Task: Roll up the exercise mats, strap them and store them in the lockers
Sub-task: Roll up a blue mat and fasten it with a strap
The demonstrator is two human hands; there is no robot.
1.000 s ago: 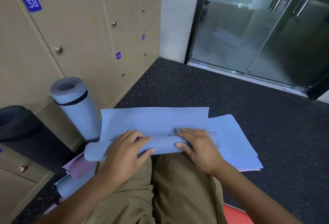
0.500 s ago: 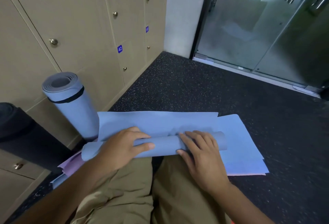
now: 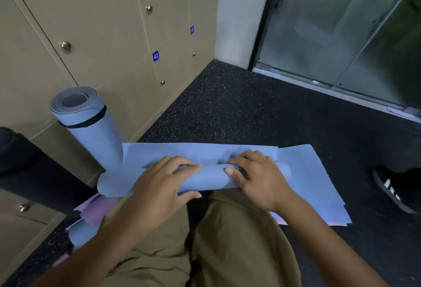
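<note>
Head view: at frame centre the blue mat (image 3: 205, 178), rolled further than a second ago, is gripped by left hand (image 3: 159, 184) and right hand (image 3: 257, 179), fingers curled; strapping comes later.

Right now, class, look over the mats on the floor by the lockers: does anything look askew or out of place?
Yes. The flat blue mats under the half-rolled blue mat are fanned out, edges misaligned. A crumpled purple mat pokes out at the left. The strapped blue roll leans tilted near the beige lockers.
</note>
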